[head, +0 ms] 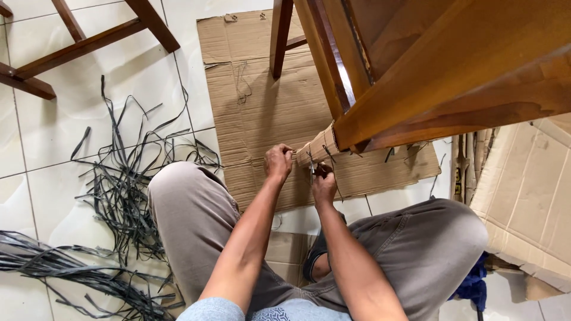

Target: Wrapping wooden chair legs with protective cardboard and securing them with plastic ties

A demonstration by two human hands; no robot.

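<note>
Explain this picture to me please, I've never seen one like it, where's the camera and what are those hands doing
The camera sits on a person's head and looks down, so you see their own arms and bent knees from above. They sit on a white tiled floor. Both hands work at the leg of a wooden chair, where the end is wrapped in corrugated cardboard. The left hand has its grip on the wrapped end. The right hand pinches something small and dark beside it; I cannot tell what. A flat cardboard sheet lies under the chair. Loose dark strips are scattered on the floor to the left.
</note>
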